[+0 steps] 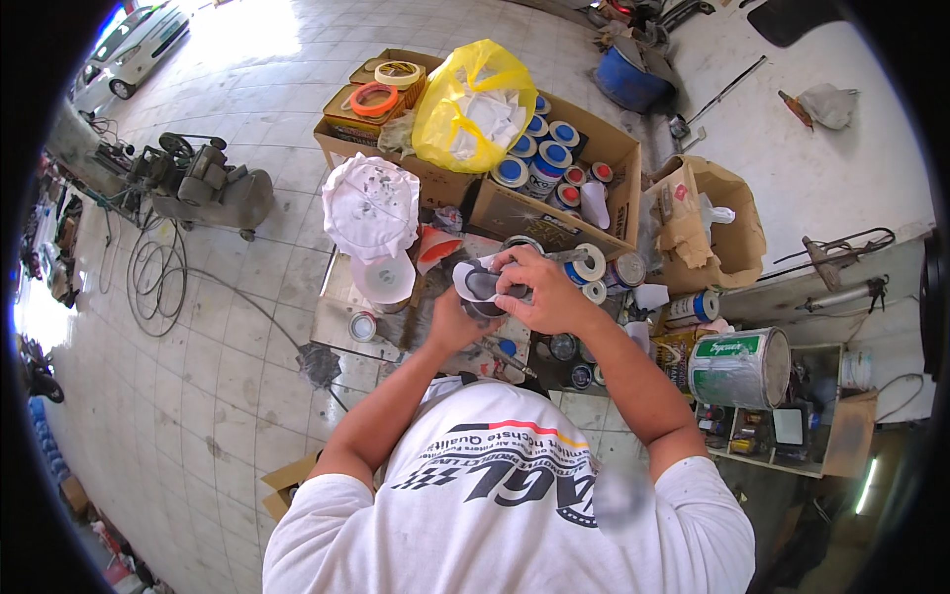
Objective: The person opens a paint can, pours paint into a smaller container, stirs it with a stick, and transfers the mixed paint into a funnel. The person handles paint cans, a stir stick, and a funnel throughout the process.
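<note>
Above the cluttered work table (341, 307), my left hand (455, 325) is wrapped round a small cup (482, 284) with a white, flared rim and dark grey patches inside. The bent fingers of my right hand (542, 297) close on the cup's right rim and partly cover its mouth. What lies under those fingertips is hidden. Just left of the cup are an orange-and-white paper piece (436, 247) and a white paper cone (383, 278). A small open can (363, 326) stands near the table's left side. Below my hands lies a metal tool with a blue part (508, 348).
Behind the table, a cardboard box (554, 223) holds several cans beside a yellow plastic bag (475, 99) and tape rolls (374, 99). A stained white paper cover (371, 206) stands left. Right are a large green-and-white can (737, 368) and a paper bag (737, 238). A compressor (213, 188) trails a hose.
</note>
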{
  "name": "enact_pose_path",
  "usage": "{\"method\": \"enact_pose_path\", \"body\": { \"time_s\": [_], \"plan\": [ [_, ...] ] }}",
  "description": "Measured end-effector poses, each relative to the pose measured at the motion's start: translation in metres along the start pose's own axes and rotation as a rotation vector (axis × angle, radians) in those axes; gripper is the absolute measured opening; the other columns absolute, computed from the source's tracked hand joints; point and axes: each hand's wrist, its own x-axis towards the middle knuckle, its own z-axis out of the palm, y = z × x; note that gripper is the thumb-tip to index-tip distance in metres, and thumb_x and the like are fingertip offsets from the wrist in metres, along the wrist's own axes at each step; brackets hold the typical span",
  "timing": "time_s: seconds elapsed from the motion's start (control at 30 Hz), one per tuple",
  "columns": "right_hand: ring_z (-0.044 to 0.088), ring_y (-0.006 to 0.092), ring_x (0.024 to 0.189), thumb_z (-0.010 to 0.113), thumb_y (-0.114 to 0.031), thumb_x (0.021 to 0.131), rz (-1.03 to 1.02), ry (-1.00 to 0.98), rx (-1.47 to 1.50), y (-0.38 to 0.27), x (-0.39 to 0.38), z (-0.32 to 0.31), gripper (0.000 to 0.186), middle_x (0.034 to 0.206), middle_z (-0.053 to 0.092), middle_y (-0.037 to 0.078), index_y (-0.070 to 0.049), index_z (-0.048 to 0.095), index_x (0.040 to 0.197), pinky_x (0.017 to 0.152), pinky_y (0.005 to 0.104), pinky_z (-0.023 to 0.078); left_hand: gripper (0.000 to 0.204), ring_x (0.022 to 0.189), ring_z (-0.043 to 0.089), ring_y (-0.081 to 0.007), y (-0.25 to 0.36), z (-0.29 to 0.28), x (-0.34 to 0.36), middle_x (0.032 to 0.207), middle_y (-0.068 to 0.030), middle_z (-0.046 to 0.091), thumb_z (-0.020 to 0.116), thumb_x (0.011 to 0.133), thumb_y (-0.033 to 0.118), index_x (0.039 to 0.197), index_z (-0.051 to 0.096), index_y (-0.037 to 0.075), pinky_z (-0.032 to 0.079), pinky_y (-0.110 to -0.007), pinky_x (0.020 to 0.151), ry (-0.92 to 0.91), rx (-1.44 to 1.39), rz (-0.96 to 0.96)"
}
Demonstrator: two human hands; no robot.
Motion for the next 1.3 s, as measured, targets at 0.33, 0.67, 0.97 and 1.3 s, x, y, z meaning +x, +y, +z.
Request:
{"method": "enact_pose_path", "body": {
  "time_s": [0.33,0.67,0.97,1.3],
  "plan": [
    [0.062,0.0352,0.122,0.083,-0.007,0.083,-0.033,0.05,-0.072,-0.019,0.003,-0.02,0.017,0.126,0.066,0.014,-0.002,0.07,0.093,0.102,0.0449,0.051,0.067,0.105,0.077,-0.0247,0.009,-0.003,0.005,0.112,-0.0134,0.079,0.099,0.067,0.024,0.124,0.07,0.003,0.059,-0.039,0.093,0.01,-0.049,-0.038],
    [0.064,0.0354,0.121,0.084,-0.008,0.082,-0.064,0.064,-0.11,-0.03,0.008,-0.032,0.018,0.125,0.066,0.014,-0.002,0.071,0.093,0.102,0.045,0.051,0.073,0.108,0.077,-0.0269,0.009,-0.002,0.001,0.115,-0.0149,0.078,0.098,0.067,0.025,0.129,0.068,0.004,0.058,-0.039,0.095,0.014,0.019,-0.041],
    [0.063,0.0362,0.12,0.083,-0.008,0.082,-0.069,0.071,-0.12,-0.042,0.009,-0.039,0.017,0.124,0.067,0.015,-0.002,0.07,0.092,0.102,0.0455,0.052,0.075,0.108,0.077,-0.0268,0.009,-0.005,0.001,0.114,-0.015,0.079,0.099,0.067,0.025,0.131,0.067,0.003,0.058,-0.039,0.096,0.022,0.012,-0.049],
    [0.065,0.0332,0.12,0.083,-0.008,0.082,-0.042,0.04,-0.054,-0.04,0.0,-0.028,0.016,0.126,0.066,0.013,-0.005,0.071,0.091,0.103,0.0439,0.051,0.069,0.104,0.077,-0.022,0.02,-0.004,-0.007,0.112,-0.012,0.079,0.099,0.069,0.024,0.128,0.069,0.004,0.058,-0.038,0.095,0.03,-0.019,-0.045]
  ]
}}
